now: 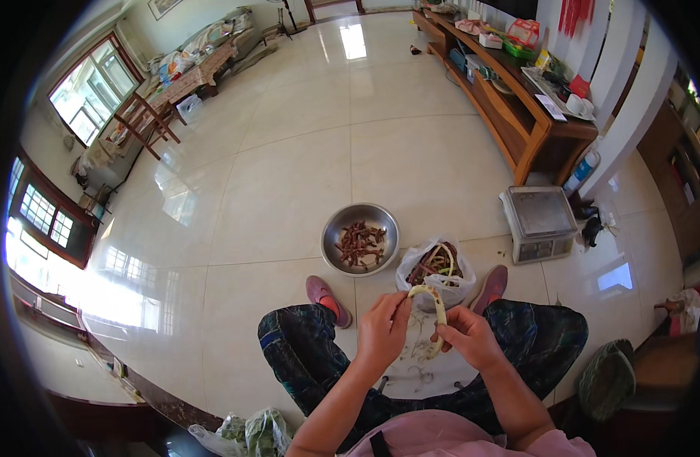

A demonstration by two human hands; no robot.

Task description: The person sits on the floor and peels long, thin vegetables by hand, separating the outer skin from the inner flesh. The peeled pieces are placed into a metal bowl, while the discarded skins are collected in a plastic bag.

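A pale green, curved bean pod [439,311] spans my two hands above the floor between my knees. My left hand [385,325] pinches its upper left end, and my right hand [467,337] grips it lower down on the right. Just beyond the hands stands a white plastic bag [467,280] with reddish and green long bean pods [435,268] in it. To its left, a round stainless steel bowl [328,251] holds short reddish-brown pieces of pod [359,244]. Thin strings and scraps [421,374] lie on the floor beneath my hands.
A weighing scale [541,220] stands on the tiles right of the bag, near a long wooden TV cabinet [535,143]. A wooden chair [147,125] and a covered table are at the far left. Plastic bags of greens [264,431] lie at the lower left.
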